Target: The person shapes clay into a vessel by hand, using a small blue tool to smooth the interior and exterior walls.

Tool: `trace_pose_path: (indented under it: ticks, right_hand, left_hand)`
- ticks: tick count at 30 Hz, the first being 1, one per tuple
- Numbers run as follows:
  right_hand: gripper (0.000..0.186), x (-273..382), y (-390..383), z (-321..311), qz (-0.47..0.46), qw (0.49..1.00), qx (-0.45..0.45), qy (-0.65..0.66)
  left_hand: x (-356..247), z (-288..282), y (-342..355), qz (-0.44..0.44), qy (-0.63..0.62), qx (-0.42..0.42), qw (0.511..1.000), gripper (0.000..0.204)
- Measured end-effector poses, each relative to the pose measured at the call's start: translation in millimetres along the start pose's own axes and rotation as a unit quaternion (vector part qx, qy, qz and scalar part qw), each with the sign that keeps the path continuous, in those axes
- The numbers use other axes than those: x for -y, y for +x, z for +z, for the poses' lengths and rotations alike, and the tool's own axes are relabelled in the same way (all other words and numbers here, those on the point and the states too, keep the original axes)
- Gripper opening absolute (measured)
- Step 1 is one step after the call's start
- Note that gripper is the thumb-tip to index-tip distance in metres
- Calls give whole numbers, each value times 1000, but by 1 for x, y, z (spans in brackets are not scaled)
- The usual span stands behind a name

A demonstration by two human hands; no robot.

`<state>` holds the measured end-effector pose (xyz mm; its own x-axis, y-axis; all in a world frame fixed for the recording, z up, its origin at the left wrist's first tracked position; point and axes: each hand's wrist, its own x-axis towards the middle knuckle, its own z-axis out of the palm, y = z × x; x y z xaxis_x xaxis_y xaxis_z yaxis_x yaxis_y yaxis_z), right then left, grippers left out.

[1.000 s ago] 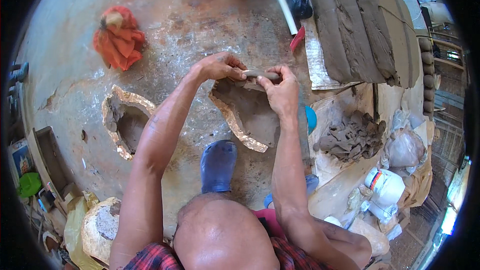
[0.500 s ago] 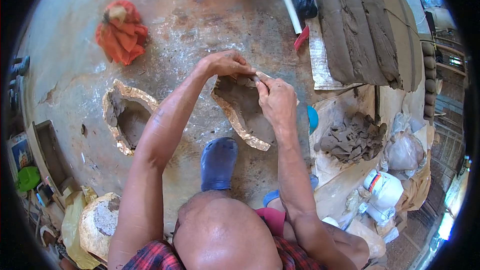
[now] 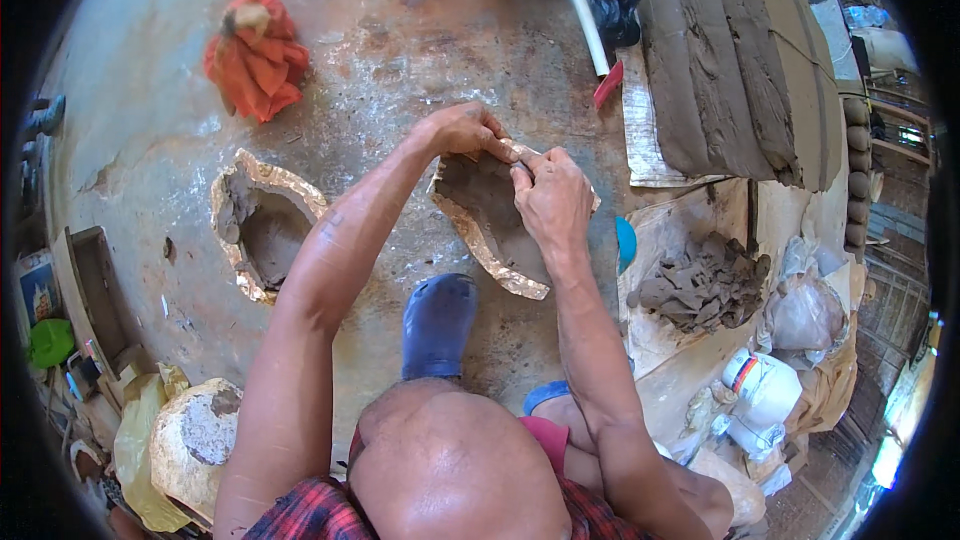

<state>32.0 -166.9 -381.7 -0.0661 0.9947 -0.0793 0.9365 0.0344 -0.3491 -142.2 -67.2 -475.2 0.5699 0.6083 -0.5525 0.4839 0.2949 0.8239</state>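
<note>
A plaster mold with a pale, clay-stained rim lies on the floor in front of me, its hollow lined with wet grey clay. My left hand bends over the far rim, fingertips pinched on its edge. Just right of it, my right hand is closed, thumb and forefinger pressing grey clay against the inside of the same rim; its other fingers are curled under and partly hidden. The hands' tips nearly meet. A second mold, also lined with clay, lies to the left, partly behind my left forearm.
An orange cloth bundle lies far left. At right are thick clay slabs, a heap of clay scraps on a sheet, and a white tub. A white pipe lies beside a black bag. My blue shoe is near the mold.
The view has shifted slightly. My hands stay at the mold's far rim, the right fingers curling a little closer to the left fingertips.
</note>
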Motion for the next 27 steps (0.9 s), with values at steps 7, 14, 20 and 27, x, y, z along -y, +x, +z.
trace_pose_path:
  ticks: [7, 14, 20, 27]
  right_hand:
    - [22, -56, -5, -48, 46, 992, -108, -40]
    - [32, -224, -99, -134, 259, 904, -277, -196]
    - [30, -286, -146, -134, 307, 807, -334, -378]
    - [61, -133, -55, -39, 143, 981, 44, 126]
  left_hand:
    - [4, -1, -7, -15, -9, -13, 1000, 47]
    - [-12, 4, -2, -13, 90, -20, 996, 65]
    - [-23, 12, 8, 22, 127, -54, 990, 64]
    - [-37, 10, 15, 112, 54, -65, 990, 80]
